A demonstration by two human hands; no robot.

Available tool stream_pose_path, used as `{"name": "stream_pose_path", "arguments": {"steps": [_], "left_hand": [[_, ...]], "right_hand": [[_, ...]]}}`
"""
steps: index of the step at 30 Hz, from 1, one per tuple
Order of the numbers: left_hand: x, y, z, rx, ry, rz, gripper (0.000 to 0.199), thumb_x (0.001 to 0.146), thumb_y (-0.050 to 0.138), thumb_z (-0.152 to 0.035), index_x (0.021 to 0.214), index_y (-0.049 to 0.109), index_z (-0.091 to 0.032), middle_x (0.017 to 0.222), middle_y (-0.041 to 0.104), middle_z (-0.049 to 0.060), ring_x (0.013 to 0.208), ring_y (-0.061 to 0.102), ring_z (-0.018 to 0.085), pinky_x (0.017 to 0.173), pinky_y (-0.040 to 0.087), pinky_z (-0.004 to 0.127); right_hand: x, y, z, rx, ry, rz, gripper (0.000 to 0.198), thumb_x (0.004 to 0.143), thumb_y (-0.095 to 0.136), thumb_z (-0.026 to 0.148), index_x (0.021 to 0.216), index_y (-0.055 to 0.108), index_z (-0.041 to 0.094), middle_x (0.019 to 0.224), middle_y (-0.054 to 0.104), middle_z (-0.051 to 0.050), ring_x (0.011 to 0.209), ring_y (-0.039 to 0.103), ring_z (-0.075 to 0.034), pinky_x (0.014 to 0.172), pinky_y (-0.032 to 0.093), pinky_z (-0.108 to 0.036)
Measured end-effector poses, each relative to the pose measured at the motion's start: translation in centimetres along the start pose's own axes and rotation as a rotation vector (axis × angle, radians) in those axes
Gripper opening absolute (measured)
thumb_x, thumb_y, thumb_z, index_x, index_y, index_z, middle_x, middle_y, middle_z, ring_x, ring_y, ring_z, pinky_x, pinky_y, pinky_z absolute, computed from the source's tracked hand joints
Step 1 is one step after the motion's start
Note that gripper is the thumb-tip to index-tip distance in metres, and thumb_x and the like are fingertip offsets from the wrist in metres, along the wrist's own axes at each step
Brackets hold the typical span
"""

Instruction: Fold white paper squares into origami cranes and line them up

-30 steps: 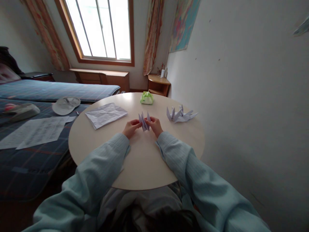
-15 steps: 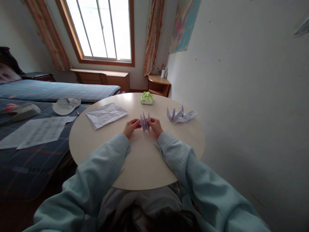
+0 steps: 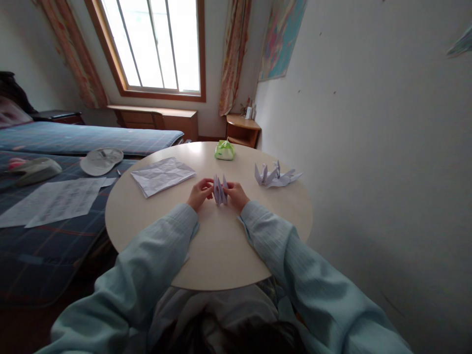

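In the head view, the left hand (image 3: 200,193) and right hand (image 3: 236,194) pinch opposite sides of a pointed folded paper (image 3: 220,191) above the round table (image 3: 221,250), between creased sheets (image 3: 162,176) to the left and folded paper figures (image 3: 277,175) to the right.
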State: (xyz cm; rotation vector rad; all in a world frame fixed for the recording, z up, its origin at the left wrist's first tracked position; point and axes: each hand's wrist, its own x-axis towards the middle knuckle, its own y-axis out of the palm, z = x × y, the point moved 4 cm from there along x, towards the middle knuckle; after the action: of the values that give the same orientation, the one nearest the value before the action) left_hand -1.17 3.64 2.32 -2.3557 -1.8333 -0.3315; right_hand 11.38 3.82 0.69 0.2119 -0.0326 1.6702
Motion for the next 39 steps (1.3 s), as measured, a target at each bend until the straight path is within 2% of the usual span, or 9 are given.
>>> {"name": "stream_pose_path", "arguments": {"steps": [5, 11, 15, 21, 27, 33, 39], "left_hand": [[0.2, -0.3, 0.1, -0.02, -0.008, 0.004, 0.024, 0.057, 0.058, -0.029, 0.075, 0.062, -0.014, 0.053, 0.053, -0.002, 0.041, 0.038, 0.005, 0.04, 0.027, 0.021], [0.3, -0.3, 0.2, -0.112, -0.068, -0.02, 0.02, 0.049, 0.058, -0.02, 0.069, 0.06, -0.016, 0.054, 0.053, -0.004, 0.047, 0.042, 0.006, 0.046, 0.03, 0.02], [0.1, -0.3, 0.0, -0.093, -0.059, -0.018, 0.016, 0.049, 0.061, -0.022, 0.064, 0.056, -0.016, 0.057, 0.054, -0.003, 0.054, 0.048, 0.008, 0.05, 0.032, 0.02], [0.2, -0.5, 0.0, -0.037, -0.011, -0.064, 0.022, 0.05, 0.066, -0.027, 0.065, 0.055, -0.016, 0.06, 0.056, -0.003, 0.057, 0.05, 0.009, 0.052, 0.033, 0.021], [0.1, -0.3, -0.2, 0.021, -0.011, -0.068, 0.031, 0.052, 0.068, -0.039, 0.07, 0.059, -0.015, 0.063, 0.059, 0.0, 0.061, 0.053, 0.011, 0.054, 0.035, 0.022], [0.0, -0.2, -0.1, 0.005, -0.026, -0.069, 0.032, 0.051, 0.069, -0.04, 0.07, 0.062, -0.014, 0.065, 0.061, 0.003, 0.061, 0.054, 0.012, 0.056, 0.036, 0.023], [0.0, -0.3, 0.0, 0.003, -0.014, -0.089, 0.034, 0.048, 0.071, -0.039, 0.068, 0.063, -0.013, 0.06, 0.061, 0.002, 0.057, 0.053, 0.012, 0.056, 0.038, 0.025]], "right_hand": [[-0.2, 0.3, 0.0, -0.022, 0.011, 0.047, 0.037, 0.051, 0.066, 0.043, 0.07, 0.065, 0.011, 0.058, 0.061, -0.001, 0.056, 0.053, -0.011, 0.051, 0.039, -0.021], [0.0, 0.3, -0.6, -0.006, 0.032, 0.037, 0.035, 0.049, 0.067, 0.04, 0.067, 0.065, 0.01, 0.053, 0.058, 0.001, 0.051, 0.051, -0.009, 0.052, 0.038, -0.021], [-0.1, 0.2, -0.3, -0.016, 0.028, -0.001, 0.035, 0.048, 0.068, 0.04, 0.065, 0.064, 0.011, 0.052, 0.058, 0.001, 0.051, 0.05, -0.009, 0.051, 0.038, -0.021], [-0.5, 0.1, 0.5, 0.01, 0.009, -0.061, 0.035, 0.047, 0.068, 0.042, 0.063, 0.063, 0.011, 0.054, 0.059, 0.0, 0.051, 0.051, -0.01, 0.051, 0.039, -0.021], [-0.3, -0.7, 1.0, -0.12, -0.06, -0.168, 0.034, 0.051, 0.064, 0.041, 0.066, 0.062, 0.012, 0.059, 0.061, -0.001, 0.055, 0.052, -0.011, 0.054, 0.04, -0.022], [-0.1, -1.4, 1.2, -0.193, -0.102, -0.258, 0.031, 0.055, 0.061, 0.04, 0.069, 0.062, 0.012, 0.062, 0.062, -0.002, 0.055, 0.052, -0.011, 0.054, 0.04, -0.022], [-0.1, -1.2, 1.1, -0.18, -0.085, -0.224, 0.029, 0.054, 0.063, 0.037, 0.069, 0.063, 0.012, 0.063, 0.063, -0.002, 0.058, 0.054, -0.012, 0.057, 0.043, -0.024]]}}
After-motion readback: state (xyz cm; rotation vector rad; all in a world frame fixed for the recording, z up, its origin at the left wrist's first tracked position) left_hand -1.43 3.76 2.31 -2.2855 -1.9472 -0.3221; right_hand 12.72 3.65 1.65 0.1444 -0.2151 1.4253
